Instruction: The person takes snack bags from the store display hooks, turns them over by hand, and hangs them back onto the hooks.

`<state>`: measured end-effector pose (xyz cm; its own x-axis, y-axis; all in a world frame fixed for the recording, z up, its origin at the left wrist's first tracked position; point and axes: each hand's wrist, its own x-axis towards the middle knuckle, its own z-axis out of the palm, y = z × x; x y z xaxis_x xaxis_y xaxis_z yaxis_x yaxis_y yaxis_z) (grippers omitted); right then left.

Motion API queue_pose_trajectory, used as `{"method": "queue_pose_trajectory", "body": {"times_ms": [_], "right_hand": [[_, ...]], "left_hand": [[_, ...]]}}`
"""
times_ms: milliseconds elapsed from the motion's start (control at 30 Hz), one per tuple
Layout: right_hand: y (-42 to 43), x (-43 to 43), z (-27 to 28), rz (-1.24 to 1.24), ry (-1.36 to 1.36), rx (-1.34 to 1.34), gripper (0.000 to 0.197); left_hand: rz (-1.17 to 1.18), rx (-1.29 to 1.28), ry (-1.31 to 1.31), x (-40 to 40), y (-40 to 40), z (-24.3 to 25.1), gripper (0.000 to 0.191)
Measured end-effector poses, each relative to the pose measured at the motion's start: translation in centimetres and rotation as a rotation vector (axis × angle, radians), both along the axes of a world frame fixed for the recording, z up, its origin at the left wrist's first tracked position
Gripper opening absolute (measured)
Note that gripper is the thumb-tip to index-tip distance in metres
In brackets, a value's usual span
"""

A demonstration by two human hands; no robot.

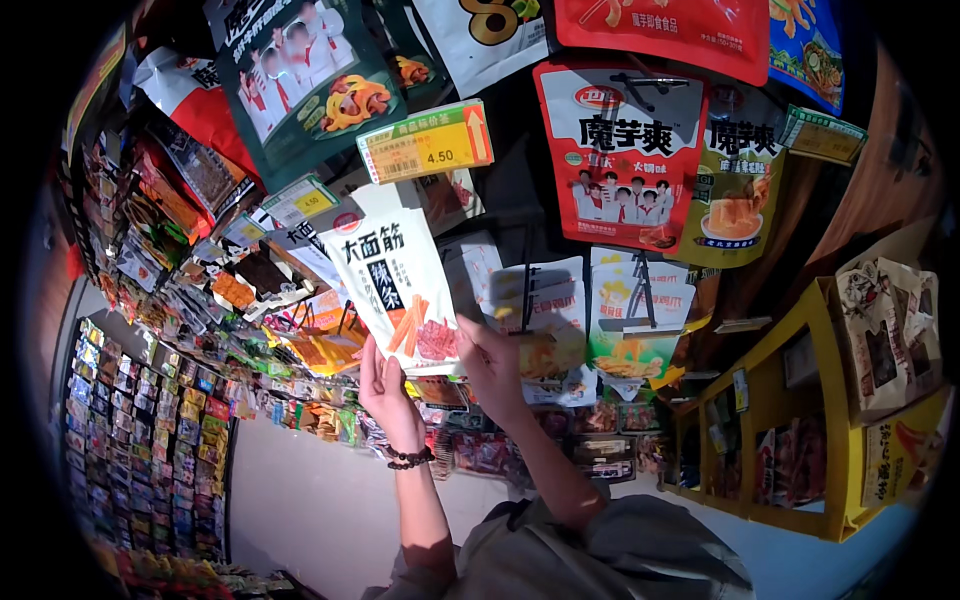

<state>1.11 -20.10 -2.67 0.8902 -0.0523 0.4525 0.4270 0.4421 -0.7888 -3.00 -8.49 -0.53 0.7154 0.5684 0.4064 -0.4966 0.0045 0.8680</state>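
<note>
A white snack pouch [431, 289], printed with dark characters and a picture of orange-red sticks, is held up in front of the hanging display. My left hand [391, 394], with a dark bead bracelet on its wrist, pinches the lower left corner, thumb in front. My right hand [491, 364] grips the lower right edge, part of its fingers behind the pouch. The pouch's top reaches just below a yellow and green price tag [424, 142]; whether a hook still holds it, I cannot tell. More pouches of a like look hang to its left, partly covered.
Red-and-grey pouches [622, 157] and a dark green pouch [300, 90] hang above on hooks. Small white-and-green packs [637, 322] hang right of my hands. A yellow display stand [836, 420] stands at right, racks of packets [150, 442] at left, pale floor [300, 487] between.
</note>
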Motion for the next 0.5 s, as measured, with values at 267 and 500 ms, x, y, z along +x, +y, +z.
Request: {"method": "queue_pose_trajectory", "body": {"times_ms": [267, 500], "right_hand": [[0.5, -0.3, 1.1, -0.114, -0.240, -0.090, 0.023], [1.7, 0.2, 1.6, -0.041, -0.056, -0.037, 0.024]], "left_hand": [[0.059, -0.047, -0.099, -0.4, 0.4, 0.3, 0.043], [0.025, -0.037, -0.033, 0.6, 1.6, 1.3, 0.042]]}}
